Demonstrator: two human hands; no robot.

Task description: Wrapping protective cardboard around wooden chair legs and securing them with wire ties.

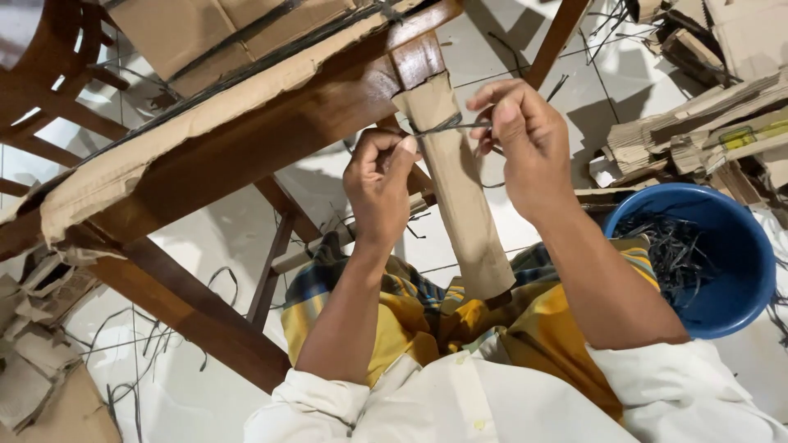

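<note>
A dark wooden chair (271, 139) lies tilted in front of me, its frame partly wrapped in brown cardboard. One leg (460, 205) is sleeved in cardboard and points toward my lap. My left hand (379, 184) pinches a thin dark strap (447, 125) at the left side of that leg, near its top. My right hand (517, 135) grips the same strap on the right side, fingers closed around it. The strap runs across the cardboard sleeve between both hands.
A blue plastic bucket (743, 246) holding several dark strap offcuts stands at my right. Torn cardboard pieces (706, 123) lie at the upper right and at the lower left (33, 369). Loose strap scraps litter the white tiled floor (205, 238).
</note>
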